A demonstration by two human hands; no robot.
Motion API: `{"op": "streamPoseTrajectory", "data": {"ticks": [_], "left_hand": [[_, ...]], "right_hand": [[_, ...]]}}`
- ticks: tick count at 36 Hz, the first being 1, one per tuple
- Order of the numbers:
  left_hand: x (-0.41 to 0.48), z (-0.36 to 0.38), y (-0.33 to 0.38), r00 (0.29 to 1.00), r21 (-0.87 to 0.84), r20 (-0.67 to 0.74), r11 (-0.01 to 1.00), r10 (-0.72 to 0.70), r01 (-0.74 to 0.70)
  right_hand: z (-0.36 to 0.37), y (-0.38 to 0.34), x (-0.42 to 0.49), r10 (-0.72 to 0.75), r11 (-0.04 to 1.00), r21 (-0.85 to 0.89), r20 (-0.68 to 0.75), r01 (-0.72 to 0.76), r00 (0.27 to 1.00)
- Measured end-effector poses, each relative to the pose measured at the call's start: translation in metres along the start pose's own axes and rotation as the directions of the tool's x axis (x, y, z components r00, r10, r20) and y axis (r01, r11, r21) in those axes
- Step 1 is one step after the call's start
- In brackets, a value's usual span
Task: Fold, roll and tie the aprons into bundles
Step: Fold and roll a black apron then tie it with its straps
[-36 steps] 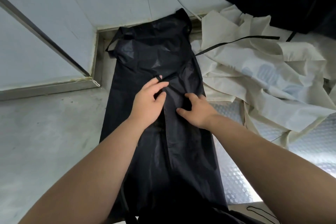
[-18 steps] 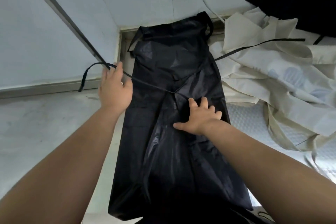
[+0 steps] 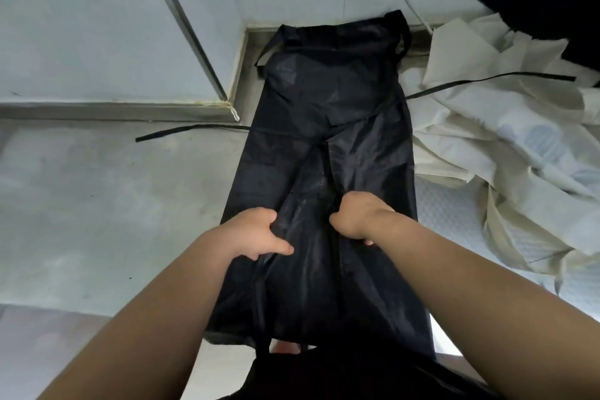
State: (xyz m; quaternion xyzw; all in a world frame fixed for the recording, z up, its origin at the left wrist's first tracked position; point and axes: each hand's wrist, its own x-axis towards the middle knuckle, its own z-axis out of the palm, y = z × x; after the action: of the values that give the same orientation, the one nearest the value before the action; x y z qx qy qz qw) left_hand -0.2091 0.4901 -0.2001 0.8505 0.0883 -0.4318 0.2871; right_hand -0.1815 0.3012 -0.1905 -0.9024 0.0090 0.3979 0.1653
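A bare back-of-house workroom is being indicated: a scuffed grey surface (image 3: 97, 204) is being hemmed in by pale wall panels (image 3: 81, 26) with metal trim (image 3: 181, 23), and a black apron (image 3: 324, 101) is being held flat beside a heap of cream fabric (image 3: 487, 146) over embossed metal sheeting (image 3: 454, 227).

black apron (image 3: 328, 114), folded lengthwise, flat, ties spread

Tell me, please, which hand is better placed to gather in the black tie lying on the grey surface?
Left: the left hand grips the black apron nearer the tie; the right hand would cross over.
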Motion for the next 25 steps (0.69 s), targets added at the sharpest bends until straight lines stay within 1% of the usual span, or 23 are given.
{"op": "streamPoseTrajectory", "data": {"ticks": [2,3,4,5,6,7,8,9,10,11,12,15,17,18,19,21,22,23,25], "left_hand": [[-0.005,0.008,0.000,1.000,-0.004,0.003,1.000,-0.020,0.020],[-0.007,0.012,0.002,0.999,0.008,-0.041,1.000,-0.006,0.006],[-0.005,0.012,0.003,0.993,0.024,-0.112,0.999,0.026,-0.024],[-0.006,0.020,0.003,0.976,0.026,-0.214,0.999,0.048,-0.043],[-0.008,0.023,0.006,0.942,0.025,-0.327,0.997,0.072,-0.067],[-0.007,0.027,0.008,0.903,0.003,-0.421,0.995,0.088,-0.096],[-0.008,0.033,0.010,0.883,-0.072,-0.462,0.989,0.083,-0.131],[-0.011,0.038,0.011,0.894,-0.184,-0.442,0.969,0.069,-0.166],[-0.013,0.042,0.013,0.925,-0.299,-0.374,0.937,0.060,-0.182],[-0.017,0.048,0.012,0.954,-0.364,-0.293,0.916,0.061,-0.171],[-0.020,0.051,0.011,0.970,-0.353,-0.230,0.923,0.076,-0.156],[-0.027,0.054,0.004,0.982,-0.227,-0.158,0.964,0.106,-0.141],[-0.029,0.053,-0.002,0.982,-0.219,-0.139,0.964,0.125,-0.154],[-0.029,0.054,-0.005,0.975,-0.190,-0.161,0.965,0.152,-0.182],[-0.029,0.054,-0.008,0.961,-0.134,-0.214,0.969,0.178,-0.209],[-0.030,0.053,-0.017,0.902,0.028,-0.365,0.971,0.232,-0.238],[-0.031,0.053,-0.024,0.869,0.108,-0.425,0.967,0.254,-0.230],[-0.031,0.052,-0.028,0.848,0.173,-0.461,0.964,0.262,-0.203],[-0.038,0.052,-0.041,0.856,0.275,-0.449,0.951,0.255,-0.139]], "right_hand": [[0.002,0.001,0.002,-0.019,0.998,0.064,-0.017,0.020,1.000],[0.003,0.002,0.003,-0.025,0.995,0.096,-0.044,0.029,0.999],[0.003,0.003,0.005,-0.022,0.990,0.136,-0.084,0.034,0.996],[0.006,0.005,0.005,-0.030,0.985,0.164,-0.121,0.050,0.992],[0.007,0.006,0.006,-0.031,0.977,0.204,-0.164,0.065,0.986],[0.008,0.007,0.006,-0.034,0.966,0.244,-0.194,0.082,0.980],[0.010,0.007,0.006,-0.049,0.957,0.272,-0.205,0.105,0.977],[0.012,0.008,0.004,-0.069,0.949,0.289,-0.203,0.127,0.977],[0.012,0.008,0.003,-0.086,0.943,0.301,-0.196,0.144,0.977],[0.014,0.008,0.000,-0.098,0.939,0.310,-0.178,0.151,0.979],[0.016,0.008,-0.004,-0.111,0.935,0.319,-0.159,0.157,0.981],[0.023,0.010,-0.014,-0.160,0.930,0.306,-0.164,0.204,0.973],[0.028,0.012,-0.018,-0.161,0.935,0.284,-0.194,0.213,0.968],[0.031,0.013,-0.021,-0.145,0.942,0.270,-0.206,0.199,0.968],[0.034,0.014,-0.023,-0.129,0.952,0.247,-0.207,0.180,0.970],[0.041,0.014,-0.031,-0.108,0.974,0.177,-0.186,0.141,0.977],[0.045,0.014,-0.035,-0.096,0.983,0.139,-0.174,0.122,0.980],[0.048,0.015,-0.037,-0.087,0.989,0.106,-0.166,0.106,0.982],[0.059,0.013,-0.047,-0.043,0.996,0.075,-0.166,0.056,0.985]]}}
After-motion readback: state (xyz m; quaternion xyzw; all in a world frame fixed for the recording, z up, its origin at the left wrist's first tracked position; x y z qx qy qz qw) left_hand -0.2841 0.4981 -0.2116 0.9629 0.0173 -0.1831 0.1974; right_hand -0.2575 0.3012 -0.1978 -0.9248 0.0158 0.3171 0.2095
